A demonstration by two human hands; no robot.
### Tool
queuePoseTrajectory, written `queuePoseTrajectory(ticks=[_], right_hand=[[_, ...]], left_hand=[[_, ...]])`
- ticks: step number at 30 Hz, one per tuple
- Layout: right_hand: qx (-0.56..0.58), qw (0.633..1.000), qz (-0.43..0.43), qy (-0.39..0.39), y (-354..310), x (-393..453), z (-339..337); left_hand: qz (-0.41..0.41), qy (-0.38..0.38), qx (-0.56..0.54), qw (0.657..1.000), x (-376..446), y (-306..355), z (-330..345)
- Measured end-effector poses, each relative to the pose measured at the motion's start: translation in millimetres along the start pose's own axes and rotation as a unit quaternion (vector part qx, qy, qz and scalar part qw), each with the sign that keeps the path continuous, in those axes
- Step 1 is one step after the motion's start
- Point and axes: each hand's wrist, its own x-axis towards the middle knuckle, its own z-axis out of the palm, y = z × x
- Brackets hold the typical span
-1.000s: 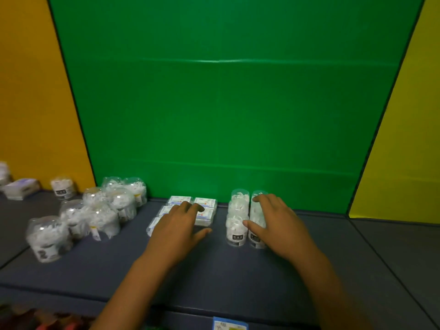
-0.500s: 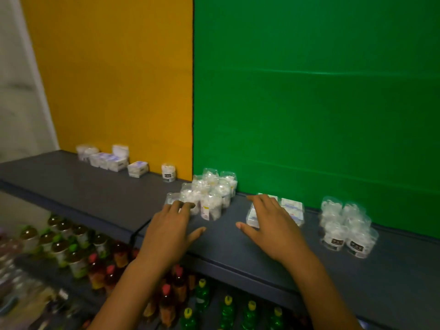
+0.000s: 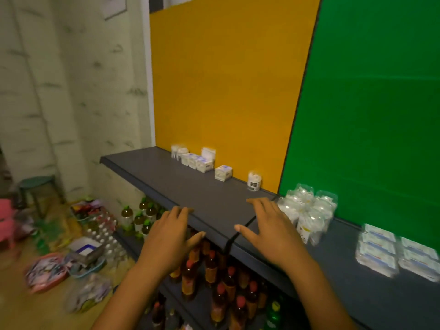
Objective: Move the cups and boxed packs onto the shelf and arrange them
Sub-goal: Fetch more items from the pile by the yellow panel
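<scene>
A dark grey shelf (image 3: 190,184) runs from the left back to the right front. Clear plastic cups (image 3: 309,210) stand clustered by the green panel, and flat boxed packs (image 3: 395,253) lie in rows to their right. Further left sit a single cup (image 3: 254,181), a lone box (image 3: 223,172), a row of boxes (image 3: 197,161) and small cups (image 3: 178,151). My left hand (image 3: 169,236) hovers at the shelf's front edge, fingers spread, holding nothing. My right hand (image 3: 269,229) is spread flat over the shelf just left of the cup cluster, empty.
Bottles with red, green and yellow caps (image 3: 214,282) fill the lower shelves under my hands. On the floor at left lie baskets of packets (image 3: 47,272), a green stool (image 3: 38,186) and a pink chair (image 3: 7,222). Yellow and green panels back the shelf.
My view has swung left, so the cups and boxed packs now sit at the right. Both hands have moved left, away from the packs and cups, and stay empty.
</scene>
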Motion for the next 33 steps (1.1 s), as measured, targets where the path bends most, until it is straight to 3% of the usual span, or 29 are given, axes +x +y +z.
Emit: queuePoseTrajectory(ticks=[10,19,24,33], right_hand=[[0.027,0.999,-0.037,-0.005,-30,110,75],[0.049,0.998,-0.025,0.031,-42,235,124],[0.040,0.999,-0.017,0.009,-45,275,152],[-0.006,0.999,0.044,0.016,-30,338,181]], left_hand=[[-0.047,0.021,0.007,0.999,55,-94,15],[-0.052,0.032,0.024,0.998,157,-171,14],[-0.066,0.015,-0.002,0.998,187,-210,34],[-0.012,0.001,-0.077,0.997,278,-255,74]])
